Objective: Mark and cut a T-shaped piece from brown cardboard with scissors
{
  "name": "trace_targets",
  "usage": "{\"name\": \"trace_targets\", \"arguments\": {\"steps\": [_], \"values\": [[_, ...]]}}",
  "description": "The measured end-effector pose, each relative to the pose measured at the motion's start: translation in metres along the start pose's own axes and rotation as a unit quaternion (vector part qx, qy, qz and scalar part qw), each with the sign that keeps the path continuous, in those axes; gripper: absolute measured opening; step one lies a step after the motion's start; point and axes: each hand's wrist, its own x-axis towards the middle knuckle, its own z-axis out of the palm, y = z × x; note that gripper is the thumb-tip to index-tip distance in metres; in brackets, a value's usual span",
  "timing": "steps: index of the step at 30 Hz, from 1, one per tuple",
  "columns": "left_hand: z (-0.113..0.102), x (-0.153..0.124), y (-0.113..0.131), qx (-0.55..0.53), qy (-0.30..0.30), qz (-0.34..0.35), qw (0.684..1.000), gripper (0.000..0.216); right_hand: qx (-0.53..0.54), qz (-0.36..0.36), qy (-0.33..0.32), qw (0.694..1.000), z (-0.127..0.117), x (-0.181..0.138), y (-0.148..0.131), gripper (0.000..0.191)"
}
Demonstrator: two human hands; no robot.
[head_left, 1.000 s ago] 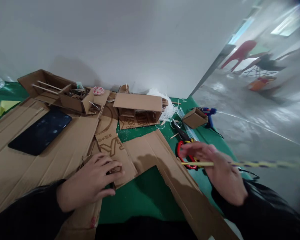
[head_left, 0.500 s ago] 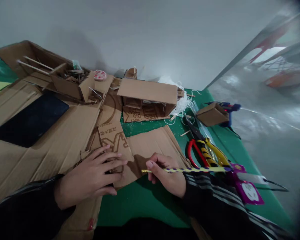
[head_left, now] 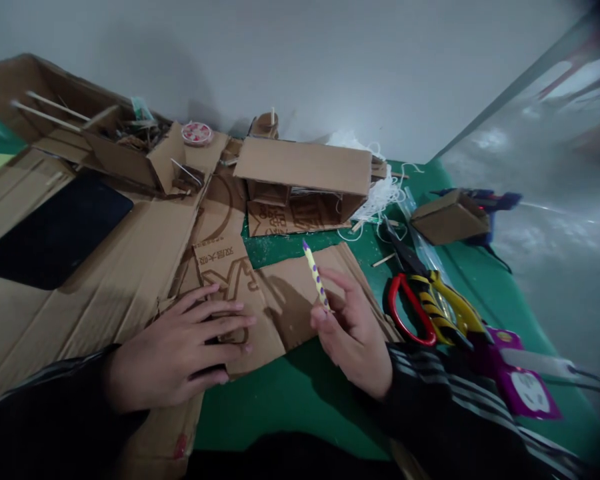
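My left hand point(head_left: 180, 347) lies flat, fingers spread, pressing a printed cardboard piece point(head_left: 233, 283) against the green table point(head_left: 290, 393). My right hand point(head_left: 355, 333) is closed on a yellow pencil with purple dots point(head_left: 315, 273), which stands nearly upright above the cardboard, a little to the right of my left fingertips. Both forearms wear dark sleeves; the right one has pale stripes.
Red-handled scissors point(head_left: 405, 307) and yellow-black cutters point(head_left: 445, 307) lie right of my right hand. A small cardboard house point(head_left: 305, 180) stands behind. A dark tablet point(head_left: 55, 227) rests on flat cardboard at left. A small box point(head_left: 450, 220) and blue glue gun point(head_left: 485, 198) sit far right.
My right hand came from the scissors on the right over to the cardboard with the pencil. The pencil swung from lying level to standing nearly upright. My left hand stayed put.
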Motion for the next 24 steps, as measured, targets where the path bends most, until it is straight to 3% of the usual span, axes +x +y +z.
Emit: {"name": "trace_targets", "arguments": {"steps": [1, 3, 8, 10, 12, 16, 19, 22, 24], "values": [[0.0, 0.0, 0.0, 0.004, -0.001, 0.004, 1.0, 0.029, -0.001, -0.007, 0.011, 1.0, 0.0, -0.001, 0.0, 0.043], [0.001, -0.001, -0.001, 0.012, -0.003, 0.009, 1.0, 0.029, 0.023, -0.033, 0.007, 0.999, -0.003, 0.0, -0.003, 0.034], [0.002, 0.0, -0.002, 0.03, 0.019, 0.026, 0.999, 0.031, 0.22, -0.004, -0.059, 0.974, -0.013, 0.007, -0.013, 0.021], [0.002, 0.0, -0.003, 0.031, 0.024, 0.035, 0.999, 0.032, 0.202, -0.009, -0.044, 0.978, -0.013, 0.008, -0.012, 0.011], [0.003, 0.0, -0.003, 0.032, 0.023, 0.038, 0.999, 0.032, 0.172, -0.011, -0.038, 0.984, -0.012, 0.007, -0.009, 0.034], [0.003, 0.0, -0.004, 0.031, 0.005, 0.034, 0.999, 0.035, 0.114, 0.015, -0.097, 0.989, -0.009, 0.006, -0.007, 0.07], [0.003, 0.001, -0.005, 0.032, 0.003, 0.036, 0.999, 0.035, 0.021, -0.003, -0.1, 0.995, -0.009, 0.007, -0.009, 0.057], [0.004, 0.001, -0.005, 0.043, -0.003, 0.049, 0.998, 0.038, -0.013, 0.023, -0.079, 0.997, -0.008, 0.007, -0.009, 0.039], [0.004, 0.001, -0.004, 0.037, 0.005, 0.044, 0.998, 0.039, -0.051, 0.01, -0.072, 0.996, -0.006, 0.007, -0.008, 0.036]]}}
